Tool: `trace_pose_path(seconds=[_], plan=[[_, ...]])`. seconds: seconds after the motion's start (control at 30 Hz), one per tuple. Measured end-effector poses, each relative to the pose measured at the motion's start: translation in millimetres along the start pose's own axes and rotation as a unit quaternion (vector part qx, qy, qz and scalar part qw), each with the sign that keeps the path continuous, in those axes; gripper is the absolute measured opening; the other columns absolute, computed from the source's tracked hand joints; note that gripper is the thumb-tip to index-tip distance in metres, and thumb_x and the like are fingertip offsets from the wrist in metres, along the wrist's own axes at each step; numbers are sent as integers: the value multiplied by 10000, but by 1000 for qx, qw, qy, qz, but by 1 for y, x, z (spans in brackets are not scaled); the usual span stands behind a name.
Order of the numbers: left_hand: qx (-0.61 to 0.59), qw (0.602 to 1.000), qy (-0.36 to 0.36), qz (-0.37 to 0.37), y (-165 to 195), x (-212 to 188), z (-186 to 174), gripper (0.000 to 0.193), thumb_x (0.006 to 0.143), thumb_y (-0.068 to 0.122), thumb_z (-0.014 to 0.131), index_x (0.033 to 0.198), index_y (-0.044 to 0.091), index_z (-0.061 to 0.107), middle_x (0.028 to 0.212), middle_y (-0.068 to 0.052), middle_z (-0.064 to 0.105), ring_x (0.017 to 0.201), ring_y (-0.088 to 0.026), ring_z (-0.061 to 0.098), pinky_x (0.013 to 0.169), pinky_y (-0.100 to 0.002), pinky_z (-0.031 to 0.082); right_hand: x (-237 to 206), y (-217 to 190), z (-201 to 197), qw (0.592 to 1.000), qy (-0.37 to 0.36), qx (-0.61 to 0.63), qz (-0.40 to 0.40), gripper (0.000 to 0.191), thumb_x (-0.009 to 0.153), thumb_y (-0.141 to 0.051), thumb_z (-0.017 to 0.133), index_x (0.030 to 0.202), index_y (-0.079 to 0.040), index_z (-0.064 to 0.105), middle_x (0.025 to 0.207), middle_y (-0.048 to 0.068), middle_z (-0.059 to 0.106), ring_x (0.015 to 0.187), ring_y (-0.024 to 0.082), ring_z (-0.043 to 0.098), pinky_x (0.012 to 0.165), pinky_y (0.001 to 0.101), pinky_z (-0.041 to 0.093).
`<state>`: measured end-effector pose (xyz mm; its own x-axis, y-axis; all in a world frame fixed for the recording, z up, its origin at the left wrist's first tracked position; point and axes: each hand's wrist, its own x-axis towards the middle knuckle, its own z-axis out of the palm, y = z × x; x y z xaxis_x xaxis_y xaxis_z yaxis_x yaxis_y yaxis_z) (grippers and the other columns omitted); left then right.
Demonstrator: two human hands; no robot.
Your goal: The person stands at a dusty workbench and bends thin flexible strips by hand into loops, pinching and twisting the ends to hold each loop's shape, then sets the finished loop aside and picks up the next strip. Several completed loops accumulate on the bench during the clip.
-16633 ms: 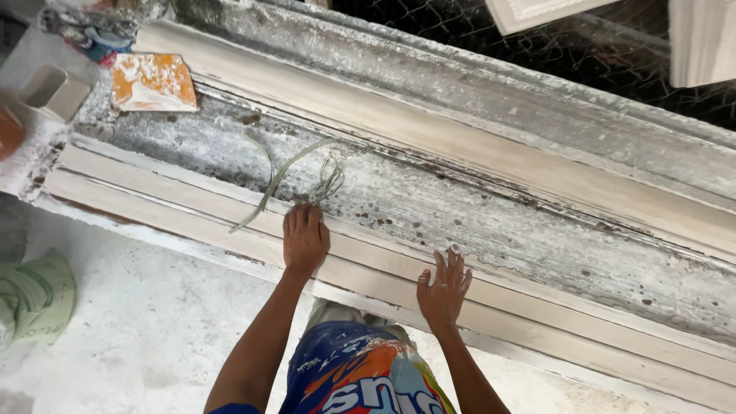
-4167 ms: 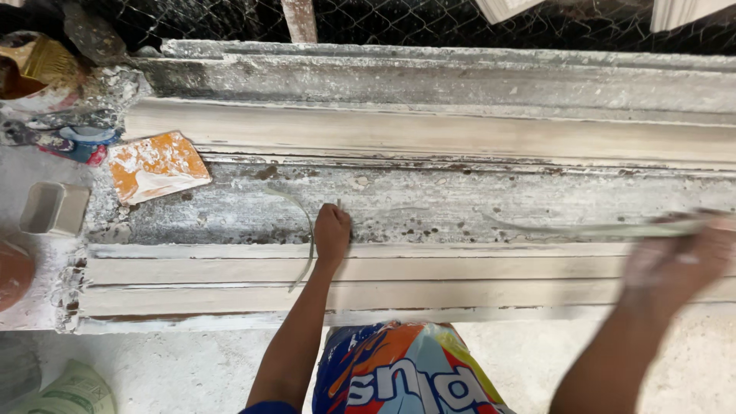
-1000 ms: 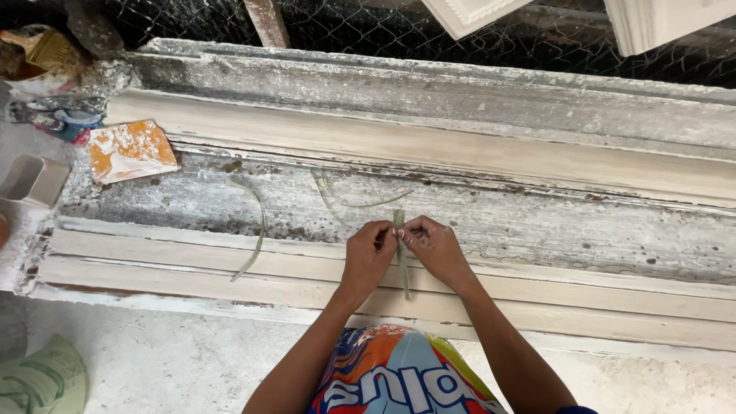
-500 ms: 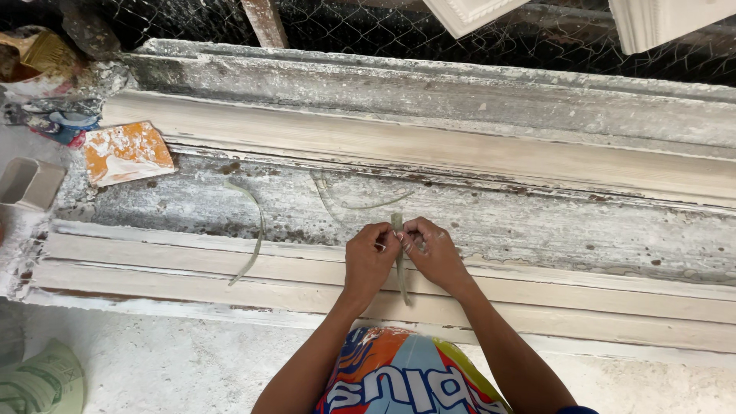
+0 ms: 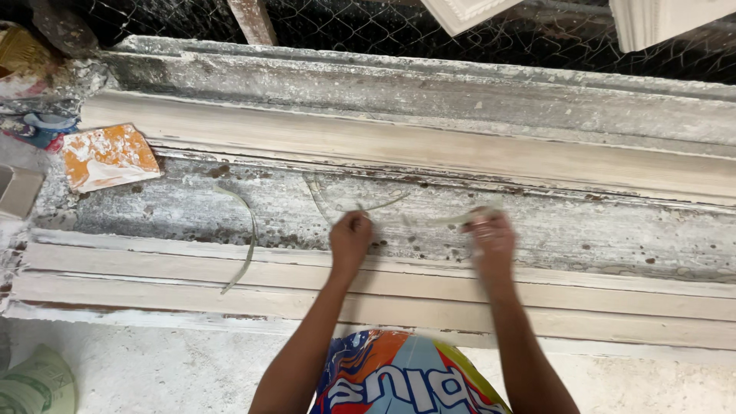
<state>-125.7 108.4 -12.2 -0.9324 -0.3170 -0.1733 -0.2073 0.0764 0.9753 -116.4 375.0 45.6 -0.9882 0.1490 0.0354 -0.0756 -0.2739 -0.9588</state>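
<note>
While both hands hang over the plaster-caked mould bench (image 5: pixel 537 230), I see the left hand (image 5: pixel 350 239) closed, pinching one pale fibre strand (image 5: pixel 379 205) that curves away across the grey trough. The right hand (image 5: pixel 492 236) is also curled, gripping another thin strand (image 5: pixel 448 220) that runs toward the left hand; motion blur keeps me from telling whether the two pieces join. A third loose strand (image 5: pixel 247 241) lies well to the left, draped over the cream moulding rails (image 5: pixel 153 268). An orange scraper (image 5: pixel 107 156) rests beyond it.
</note>
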Motion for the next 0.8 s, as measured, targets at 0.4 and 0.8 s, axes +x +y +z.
trace_pose_path(seconds=[0.4,0.8], plan=[[128,980,153,15,-44,70,-63,241,938,191,686,1043,-25,714,805,-102,727,686,-207,683,672,-361,545,23,-91,-123,917,282,267,-91,170,1080,-123,518,977,-14,598,936,133,669,887,230,678,855,362,603],[211,820,-99,523,34,-43,-12,643,919,279,775,1436,149,416,1391,-259,491,1264,-420,517,1052,-513,434,-1,8,59,937,42,194,289,166,1013,-134,522,890,-32,564,825,112,658,778,225,688,756,370,627]])
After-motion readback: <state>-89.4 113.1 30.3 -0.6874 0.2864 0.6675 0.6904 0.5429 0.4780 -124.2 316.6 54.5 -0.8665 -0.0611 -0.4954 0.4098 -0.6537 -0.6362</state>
